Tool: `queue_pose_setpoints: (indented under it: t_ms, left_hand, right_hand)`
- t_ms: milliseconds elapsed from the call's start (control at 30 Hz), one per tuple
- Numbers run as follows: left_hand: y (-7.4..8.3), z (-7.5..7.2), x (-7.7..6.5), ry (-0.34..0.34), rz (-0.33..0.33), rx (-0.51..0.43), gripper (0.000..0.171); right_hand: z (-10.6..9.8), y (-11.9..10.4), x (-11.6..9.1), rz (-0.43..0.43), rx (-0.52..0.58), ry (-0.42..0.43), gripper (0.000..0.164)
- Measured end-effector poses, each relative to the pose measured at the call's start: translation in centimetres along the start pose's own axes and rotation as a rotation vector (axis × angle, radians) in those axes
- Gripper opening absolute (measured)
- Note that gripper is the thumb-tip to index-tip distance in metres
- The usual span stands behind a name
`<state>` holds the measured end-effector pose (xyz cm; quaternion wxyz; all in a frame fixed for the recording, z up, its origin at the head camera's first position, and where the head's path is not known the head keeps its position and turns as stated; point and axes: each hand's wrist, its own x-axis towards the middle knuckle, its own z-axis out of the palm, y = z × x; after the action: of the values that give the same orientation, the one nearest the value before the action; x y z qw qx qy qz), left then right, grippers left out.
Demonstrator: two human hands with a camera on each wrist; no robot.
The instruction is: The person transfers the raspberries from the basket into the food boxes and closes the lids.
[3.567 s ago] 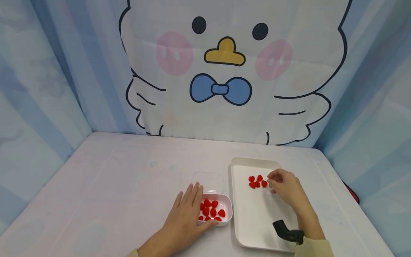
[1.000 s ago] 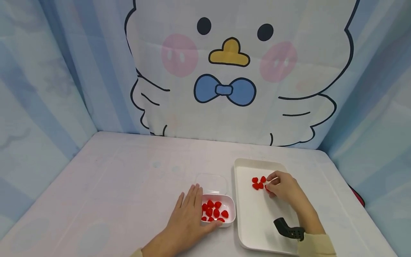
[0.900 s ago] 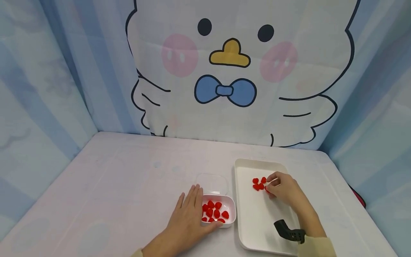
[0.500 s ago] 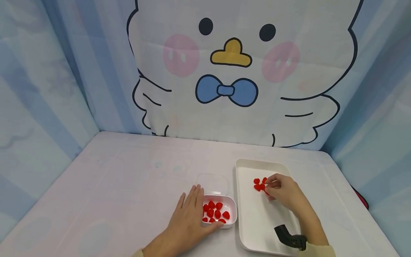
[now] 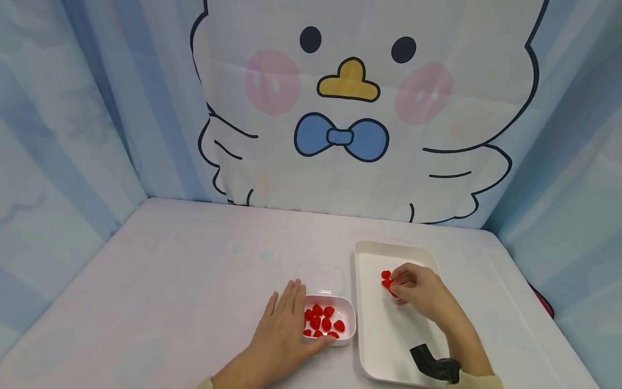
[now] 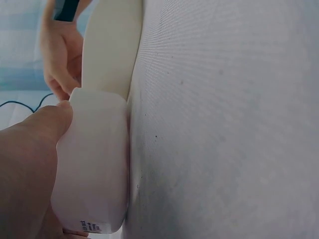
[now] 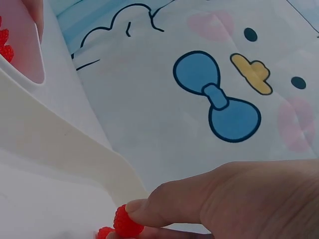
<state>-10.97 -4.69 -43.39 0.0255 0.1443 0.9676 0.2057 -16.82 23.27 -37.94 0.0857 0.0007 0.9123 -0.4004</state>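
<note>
L hand [image 5: 279,332], straight-fingered, touches box [image 6: 94,159] w/ red berries [image 5: 326,324] to its R; R hand [image 5: 423,292] pinches 1 raspberry [image 7: 127,222], tray [image 5: 389,348] underneath.

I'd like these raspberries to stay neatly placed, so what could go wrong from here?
The right hand holds one raspberry in a fingertip pinch, so it might slip or roll out of place.
Those fingers are right beside the other raspberries on the white tray and could nudge them.
The left hand rests against the small white box, with its thumb at the rim; a hard push might shift or tip it.
</note>
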Motion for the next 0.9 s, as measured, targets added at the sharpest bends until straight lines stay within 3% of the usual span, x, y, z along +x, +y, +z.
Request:
queue_pose_setpoints:
  t_ms: [467, 900]
  left_hand:
    - [0.0, 0.1, 0.0, 0.008, 0.004, 0.014, 0.11]
    - [-0.1, 0.2, -0.1, 0.045, 0.026, 0.035, 0.107]
  right_hand:
    - [0.9, -1.1, -0.6, -0.102, 0.062, -0.048, 0.023]
    - [2.1, -2.6, -0.9, -0.141, 0.034, -0.089, 0.02]
